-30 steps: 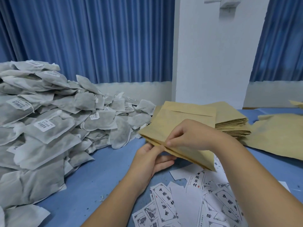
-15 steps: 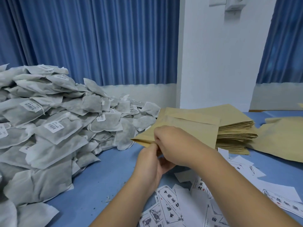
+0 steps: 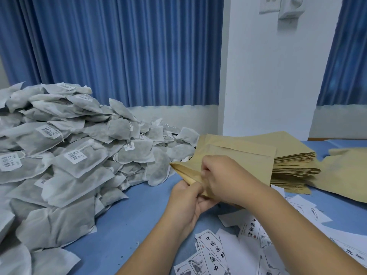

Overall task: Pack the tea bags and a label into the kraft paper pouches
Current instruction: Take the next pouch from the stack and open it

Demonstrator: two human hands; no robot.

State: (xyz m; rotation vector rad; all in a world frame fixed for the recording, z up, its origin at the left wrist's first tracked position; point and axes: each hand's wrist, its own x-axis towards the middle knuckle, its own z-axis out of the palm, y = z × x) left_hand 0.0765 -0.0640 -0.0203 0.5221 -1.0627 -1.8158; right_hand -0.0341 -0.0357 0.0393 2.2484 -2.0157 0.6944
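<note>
The kraft paper pouch (image 3: 238, 154), held above the blue table (image 3: 139, 215) beside the tea bags (image 3: 79, 155), is pinched at its near edge by the left hand (image 3: 188, 197) and right hand (image 3: 224, 179), and its 2 layers should be peeled apart gently, untorn.

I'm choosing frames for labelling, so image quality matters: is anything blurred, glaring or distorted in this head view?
Head view: light is soft and even, no glare; the right hand and the kraft pouch edge it pinches are motion-smeared; the tea bags and labels look fairly sharp; wide-angle distortion tilts the curtain folds at the left.
</note>
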